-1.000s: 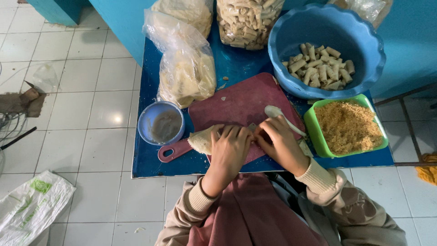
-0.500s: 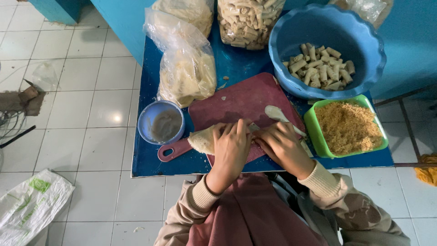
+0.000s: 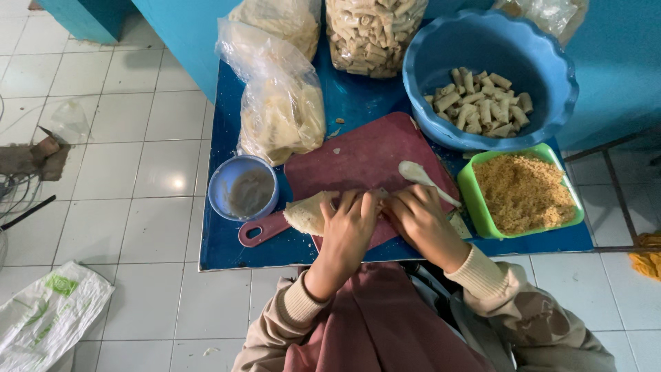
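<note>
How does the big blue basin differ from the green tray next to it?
The blue basin is round, deep and scalloped at the rim; the green tray is rectangular and shallower. The blue basin holds pale finished rolls over part of its bottom; the green tray is filled with golden crumbs. Both stand on the blue table.

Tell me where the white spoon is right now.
In the head view, the white plastic spoon lies on the dark red cutting board, just beyond the right hand, beside the green rectangular tub of crumbs.
</note>
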